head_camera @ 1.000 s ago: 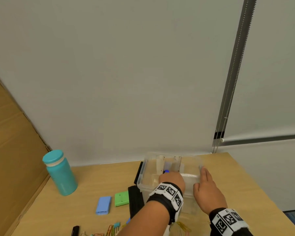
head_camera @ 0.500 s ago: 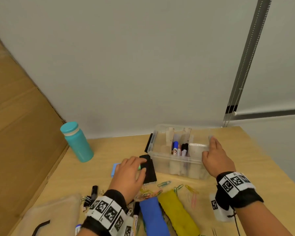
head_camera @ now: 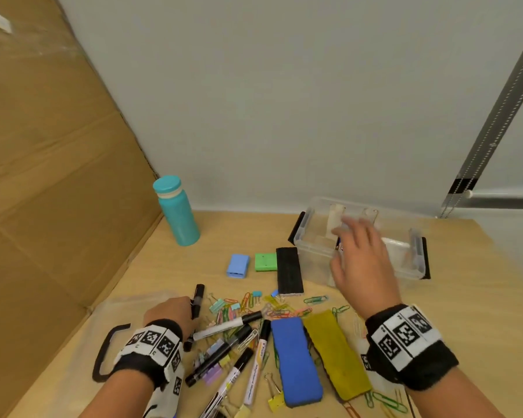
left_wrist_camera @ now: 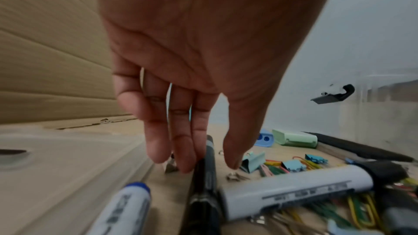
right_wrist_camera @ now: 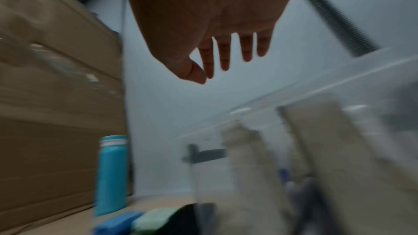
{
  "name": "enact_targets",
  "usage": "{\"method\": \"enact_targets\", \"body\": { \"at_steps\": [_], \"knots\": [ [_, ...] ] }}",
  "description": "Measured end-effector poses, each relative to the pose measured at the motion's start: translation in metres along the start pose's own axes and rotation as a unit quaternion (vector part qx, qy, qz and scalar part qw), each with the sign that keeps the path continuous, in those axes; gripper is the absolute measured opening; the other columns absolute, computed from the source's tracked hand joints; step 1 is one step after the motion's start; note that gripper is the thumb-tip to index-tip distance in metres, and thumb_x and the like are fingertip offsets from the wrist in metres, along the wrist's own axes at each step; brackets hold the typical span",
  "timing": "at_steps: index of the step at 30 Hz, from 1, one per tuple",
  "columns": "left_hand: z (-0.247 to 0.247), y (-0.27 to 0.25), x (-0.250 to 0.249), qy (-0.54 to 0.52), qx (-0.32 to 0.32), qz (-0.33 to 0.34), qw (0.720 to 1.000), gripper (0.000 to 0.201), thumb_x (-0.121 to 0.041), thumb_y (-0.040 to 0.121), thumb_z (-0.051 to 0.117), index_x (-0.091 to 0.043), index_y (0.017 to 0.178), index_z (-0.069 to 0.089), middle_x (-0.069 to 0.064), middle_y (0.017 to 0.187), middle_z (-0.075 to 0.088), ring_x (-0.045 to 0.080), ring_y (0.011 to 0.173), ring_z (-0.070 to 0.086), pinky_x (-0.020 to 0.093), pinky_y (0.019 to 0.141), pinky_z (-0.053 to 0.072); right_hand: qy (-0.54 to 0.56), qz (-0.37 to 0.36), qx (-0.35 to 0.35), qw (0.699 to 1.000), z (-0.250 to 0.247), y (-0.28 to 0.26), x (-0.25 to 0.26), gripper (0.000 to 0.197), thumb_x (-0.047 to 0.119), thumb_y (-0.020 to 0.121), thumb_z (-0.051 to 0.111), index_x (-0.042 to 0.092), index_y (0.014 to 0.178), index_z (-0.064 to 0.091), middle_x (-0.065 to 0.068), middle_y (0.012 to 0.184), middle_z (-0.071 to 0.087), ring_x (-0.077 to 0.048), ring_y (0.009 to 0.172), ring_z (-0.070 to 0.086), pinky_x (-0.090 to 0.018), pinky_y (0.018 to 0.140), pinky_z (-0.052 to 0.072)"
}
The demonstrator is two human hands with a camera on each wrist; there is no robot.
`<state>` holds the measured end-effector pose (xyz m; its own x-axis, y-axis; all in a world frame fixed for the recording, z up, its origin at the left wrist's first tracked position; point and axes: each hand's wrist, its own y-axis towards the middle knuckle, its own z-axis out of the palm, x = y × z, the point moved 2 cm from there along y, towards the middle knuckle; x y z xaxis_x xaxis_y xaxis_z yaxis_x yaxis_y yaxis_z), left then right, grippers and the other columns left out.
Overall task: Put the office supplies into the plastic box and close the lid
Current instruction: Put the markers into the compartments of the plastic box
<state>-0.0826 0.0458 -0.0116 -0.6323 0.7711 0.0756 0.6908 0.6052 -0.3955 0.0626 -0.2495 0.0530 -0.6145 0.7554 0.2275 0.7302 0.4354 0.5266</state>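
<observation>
Reaching down at the near-left of the heap, the left hand [left_wrist_camera: 194, 60] is seen with fingers [left_wrist_camera: 181, 142] and thumb straddling a black marker [head_camera: 197, 300]. The fingertips are touching its barrel, but a closed pinch is not shown yet, so it's best read as a grab about to be made. That marker was probably picked because it lies at the heap's edge, free of the tangle.

The right hand [head_camera: 361, 260] is held in the air in front of the plastic box [head_camera: 316, 254], fingers loosely spread and nothing carried. It's blurred, so whether the box is touched can't be told.

The box sits open at the far right of the tabletop [head_camera: 471, 285], with cardboard dividers and a few markers already stood inside. Its lid [head_camera: 82, 336] is parked flat on the near left, presumably kept out of the way until loading is finished.

Plenty is left outside: markers, paper clips, binder clips, a blue eraser [head_camera: 296, 360] and a yellow eraser [head_camera: 335, 354].
</observation>
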Motion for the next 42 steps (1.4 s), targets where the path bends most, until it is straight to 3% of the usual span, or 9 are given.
{"method": "enact_targets", "body": {
  "at_steps": [3, 6, 12, 19, 25, 31, 34, 38, 42],
  "knots": [
    [0.002, 0.004, -0.004, 0.005, 0.011, -0.005, 1.000, 0.030, -0.047, 0.084, 0.055, -0.024, 0.102, 0.057, -0.003, 0.096, 0.065, 0.018, 0.090, 0.064, 0.028, 0.079, 0.051, 0.088, -0.139, 0.163, 0.973, 0.021, -0.007, 0.057, 0.021, 0.017, 0.092, 0.050, 0.020, 0.109, 0.061, 0.002, 0.110, 0.058, -0.015, 0.102, 0.052, -0.037, 0.088, 0.049],
    [0.005, 0.006, -0.007, 0.005, 0.021, -0.007, 1.000, 0.031, -0.048, 0.082, 0.057, -0.024, 0.101, 0.059, -0.004, 0.094, 0.065, 0.017, 0.090, 0.065, 0.028, 0.081, 0.052, 0.089, -0.229, 0.372, 0.895, 0.053, -0.025, 0.088, 0.021, 0.007, 0.092, 0.048, 0.015, 0.103, 0.063, -0.003, 0.103, 0.059, -0.021, 0.096, 0.054, -0.039, 0.078, 0.050],
    [-0.006, 0.002, -0.010, -0.039, 0.000, 0.029, 0.999, 0.032, -0.050, 0.085, 0.053, -0.021, 0.098, 0.048, -0.003, 0.086, 0.058, 0.018, 0.082, 0.061, 0.030, 0.074, 0.050, -0.002, -0.294, 0.462, 0.837, 0.090, -0.035, 0.098, 0.025, 0.005, 0.088, 0.058, 0.017, 0.108, 0.066, -0.007, 0.115, 0.053, -0.028, 0.106, 0.046, -0.037, 0.066, 0.037],
    [-0.013, -0.006, -0.032, -0.114, -0.003, 0.158, 0.981, 0.015, -0.028, 0.095, 0.044, -0.016, 0.097, 0.035, -0.003, 0.068, 0.045, 0.013, 0.055, 0.041, 0.026, 0.048, 0.029, -0.038, -0.308, 0.458, 0.833, 0.093, -0.035, 0.106, 0.019, 0.008, 0.090, 0.057, 0.013, 0.106, 0.066, -0.012, 0.122, 0.049, -0.035, 0.115, 0.040, -0.046, 0.082, 0.044],
    [0.002, -0.004, -0.032, -0.086, 0.062, 0.163, 0.981, 0.041, -0.035, 0.088, 0.060, -0.017, 0.123, 0.045, -0.003, 0.092, 0.055, 0.016, 0.081, 0.052, 0.023, 0.071, 0.040, -0.004, -0.275, 0.417, 0.866, 0.076, -0.030, 0.085, 0.030, 0.001, 0.088, 0.055, 0.014, 0.114, 0.056, -0.009, 0.117, 0.051, -0.029, 0.108, 0.044, -0.041, 0.084, 0.038],
    [0.013, -0.002, -0.034, -0.087, 0.075, 0.166, 0.979, 0.037, -0.027, 0.089, 0.056, -0.019, 0.125, 0.049, 0.002, 0.116, 0.062, 0.017, 0.095, 0.058, 0.022, 0.080, 0.045, 0.091, -0.126, 0.402, 0.902, 0.024, -0.006, 0.045, 0.021, 0.027, 0.094, 0.052, 0.024, 0.113, 0.060, 0.001, 0.110, 0.058, -0.019, 0.098, 0.055, -0.036, 0.083, 0.048],
    [0.011, 0.000, -0.036, -0.087, 0.062, 0.172, 0.979, 0.027, -0.027, 0.091, 0.053, -0.020, 0.118, 0.052, 0.001, 0.110, 0.064, 0.017, 0.095, 0.059, 0.024, 0.082, 0.045, 0.123, -0.068, 0.344, 0.928, -0.008, 0.009, 0.022, 0.022, 0.031, 0.097, 0.048, 0.028, 0.112, 0.064, 0.006, 0.104, 0.061, -0.011, 0.089, 0.057, -0.030, 0.081, 0.049],
    [-0.007, 0.005, -0.037, -0.100, 0.002, 0.190, 0.977, 0.015, -0.026, 0.095, 0.048, -0.018, 0.107, 0.050, 0.000, 0.093, 0.058, 0.017, 0.083, 0.055, 0.023, 0.071, 0.041, 0.184, 0.036, 0.271, 0.944, -0.049, 0.027, -0.008, 0.012, 0.034, 0.095, 0.053, 0.031, 0.101, 0.062, 0.013, 0.083, 0.061, -0.003, 0.065, 0.054, -0.015, 0.059, 0.040],
    [-0.026, 0.008, -0.040, -0.150, -0.058, 0.209, 0.965, 0.006, -0.026, 0.095, 0.050, -0.021, 0.093, 0.046, 0.001, 0.085, 0.057, 0.019, 0.076, 0.055, 0.025, 0.062, 0.038, 0.276, 0.123, 0.099, 0.948, -0.069, 0.041, -0.034, 0.004, 0.026, 0.087, 0.067, 0.027, 0.089, 0.063, 0.008, 0.082, 0.067, -0.007, 0.064, 0.064, -0.024, 0.063, 0.051]
  ]
}}
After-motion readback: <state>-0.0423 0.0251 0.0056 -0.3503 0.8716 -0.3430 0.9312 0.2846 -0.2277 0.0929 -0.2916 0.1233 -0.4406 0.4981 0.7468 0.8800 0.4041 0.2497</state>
